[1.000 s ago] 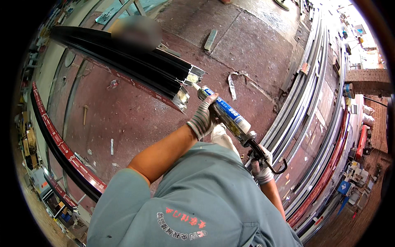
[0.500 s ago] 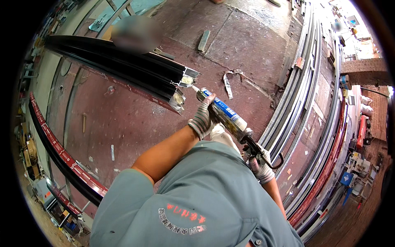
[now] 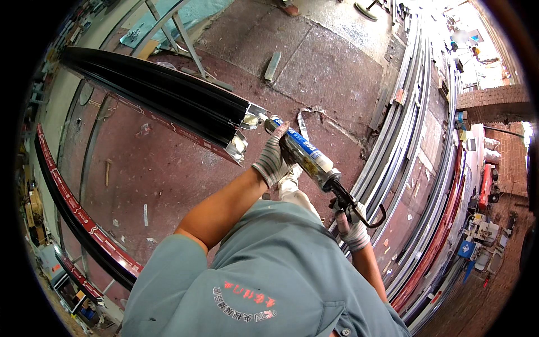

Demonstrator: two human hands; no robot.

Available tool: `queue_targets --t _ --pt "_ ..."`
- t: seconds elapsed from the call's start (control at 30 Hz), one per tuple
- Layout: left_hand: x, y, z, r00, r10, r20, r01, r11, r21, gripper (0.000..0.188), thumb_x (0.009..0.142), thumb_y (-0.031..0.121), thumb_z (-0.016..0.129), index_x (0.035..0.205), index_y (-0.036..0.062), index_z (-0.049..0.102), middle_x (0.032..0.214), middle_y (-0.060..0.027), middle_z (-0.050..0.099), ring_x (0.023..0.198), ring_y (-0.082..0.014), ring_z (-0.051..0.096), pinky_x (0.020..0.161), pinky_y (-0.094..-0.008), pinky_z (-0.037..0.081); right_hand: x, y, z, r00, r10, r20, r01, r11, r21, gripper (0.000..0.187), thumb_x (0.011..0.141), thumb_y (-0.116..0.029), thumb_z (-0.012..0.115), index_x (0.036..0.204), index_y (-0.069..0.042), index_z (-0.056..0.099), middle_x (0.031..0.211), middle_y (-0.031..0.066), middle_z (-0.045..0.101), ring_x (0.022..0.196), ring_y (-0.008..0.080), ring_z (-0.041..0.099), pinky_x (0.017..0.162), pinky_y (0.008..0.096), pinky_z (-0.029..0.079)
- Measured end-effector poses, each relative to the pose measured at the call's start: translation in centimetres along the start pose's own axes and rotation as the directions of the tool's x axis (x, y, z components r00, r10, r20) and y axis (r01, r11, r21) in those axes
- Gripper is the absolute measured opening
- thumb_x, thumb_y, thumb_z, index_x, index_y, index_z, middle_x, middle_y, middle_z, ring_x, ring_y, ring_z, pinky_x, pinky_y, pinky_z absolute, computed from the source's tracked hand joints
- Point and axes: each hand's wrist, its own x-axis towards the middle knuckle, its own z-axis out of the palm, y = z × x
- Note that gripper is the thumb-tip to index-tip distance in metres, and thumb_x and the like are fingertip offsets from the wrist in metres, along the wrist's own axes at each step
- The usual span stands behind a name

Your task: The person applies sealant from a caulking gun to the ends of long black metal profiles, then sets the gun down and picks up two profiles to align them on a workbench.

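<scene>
My left hand (image 3: 272,160), in a striped knit glove, is wrapped round the front of a caulking gun (image 3: 343,194) loaded with a blue-and-white sealant cartridge (image 3: 306,149). My right hand (image 3: 353,230), gloved too, grips the gun's handle and trigger at the rear. The gun slants up to the left, its nozzle at the cut end of a long black metal profile (image 3: 168,101). Pale material (image 3: 250,120) shows inside the profile's two hollow end sections. Whether the nozzle tip touches the end is too small to tell.
Long metal bars (image 3: 401,135) lie along the right. A curved black profile with red film (image 3: 84,216) is on the left. Metal stand legs (image 3: 182,36) rise behind the held-up profile. A hammer (image 3: 108,171) and a flat strip (image 3: 273,66) lie on the floor. A person's shoe (image 3: 289,9) shows at the top.
My view has shifted slightly. The nozzle stays by the upper hollow section, and both hands keep their hold. A blurred shape over the profile at upper left is gone, uncovering the stand legs.
</scene>
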Motion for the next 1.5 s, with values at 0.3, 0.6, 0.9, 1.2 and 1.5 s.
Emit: queue_targets --t 0.3,0.6,0.9,1.2,1.5 --pt "0.7 0.0 -0.7 1.000 0.011 -0.016 -0.011 1.000 -0.024 0.035 0.089 0.036 0.075 0.108 0.0142 0.054 0.095 -0.0009 0.059 0.086 -0.0178 0.062 0.084 -0.0396 0.057 -0.1 0.3 0.3 1.000 0.016 -0.006 -0.016 1.000 0.012 0.049 0.084 -0.048 0.073 0.093 -0.002 0.061 0.077 0.0005 0.061 0.069 0.0096 0.056 0.063 0.0252 0.047" --pt "0.8 -0.1 -0.3 1.000 0.004 -0.024 -0.005 1.000 -0.022 0.038 0.088 0.037 0.076 0.110 0.0144 0.055 0.092 0.0002 0.060 0.084 -0.0179 0.062 0.083 -0.0399 0.057 -0.6 1.6 0.3 0.999 0.034 -0.024 -0.032 0.997 0.069 0.055 0.088 -0.053 0.067 0.099 0.001 0.064 0.082 0.0043 0.065 0.078 0.0152 0.061 0.069 0.0290 0.050" --pt "0.7 0.0 -0.1 0.999 -0.023 -0.035 0.024 1.000 0.012 0.037 0.088 0.039 0.076 0.107 0.0149 0.057 0.090 0.0001 0.061 0.082 -0.0176 0.063 0.082 -0.0389 0.057 -2.3 -2.0 -1.6 0.971 0.178 0.162 -0.229 0.889 0.396 0.062 0.094 -0.042 0.061 0.137 0.000 0.050 0.089 -0.0017 0.059 0.075 0.0075 0.051 0.068 0.0229 0.043" --pt "0.8 -0.9 -0.4 0.998 -0.044 -0.051 0.045 0.999 0.015 0.040 0.085 0.042 0.079 0.105 0.0125 0.061 0.093 -0.0030 0.064 0.080 -0.0186 0.064 0.081 -0.0352 0.057 -3.1 -0.6 -2.1 0.936 0.323 0.141 -0.352 0.845 0.403 0.072 0.093 -0.048 0.065 0.143 0.000 0.048 0.093 -0.0024 0.059 0.075 0.0057 0.049 0.065 0.0211 0.040" --pt "1.3 -3.1 0.4 0.999 0.007 -0.053 -0.005 0.999 0.034 0.044 0.090 0.047 0.072 0.114 0.0128 0.059 0.099 -0.0007 0.063 0.089 -0.0165 0.063 0.084 -0.0361 0.057 -0.7 -0.3 -5.2 0.989 0.120 0.082 -0.120 0.993 0.003 0.062 0.081 -0.005 0.074 0.139 -0.002 0.053 0.107 0.0053 0.062 0.088 0.0131 0.059 0.081 0.0282 0.050"
